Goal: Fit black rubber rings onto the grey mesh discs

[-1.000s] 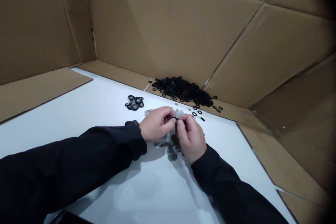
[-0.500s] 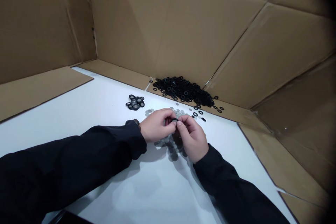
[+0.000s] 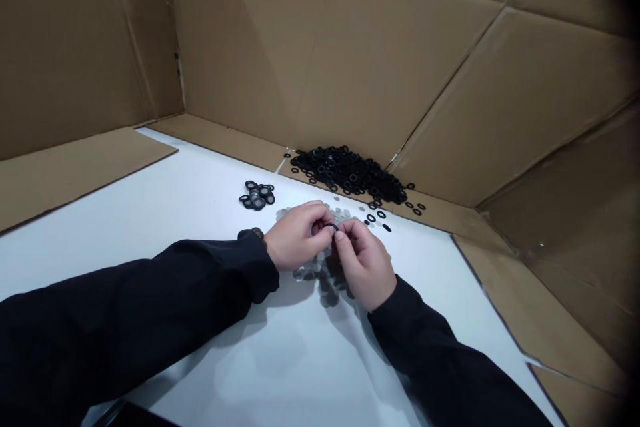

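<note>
Between the fingertips of both hands is a small black ring (image 3: pixel 331 226), partly hidden by the fingers. My left hand (image 3: pixel 296 237) pinches it from the left, thumb and forefinger closed on it. From the other side, my right hand (image 3: pixel 366 261) grips its edge with thumb and fingertips. Under and around the hands lie many thin grey discs (image 3: pixel 327 293) on the white table. Left of them sits a small heap of black rings with grey discs set in them (image 3: pixel 258 195). Whether the held ring has a disc inside cannot be made out.
A large pile of black rings (image 3: pixel 350 172) lies at the back on a cardboard strip, with several loose rings (image 3: pixel 382 214) in front of it. Cardboard walls (image 3: pixel 400 47) enclose the white table (image 3: pixel 280 360). A dark object (image 3: pixel 133 415) shows at the bottom left edge.
Both hands stay almost in place with the ring between them. The ring has tilted slightly and the fingers have shifted a little around it.
</note>
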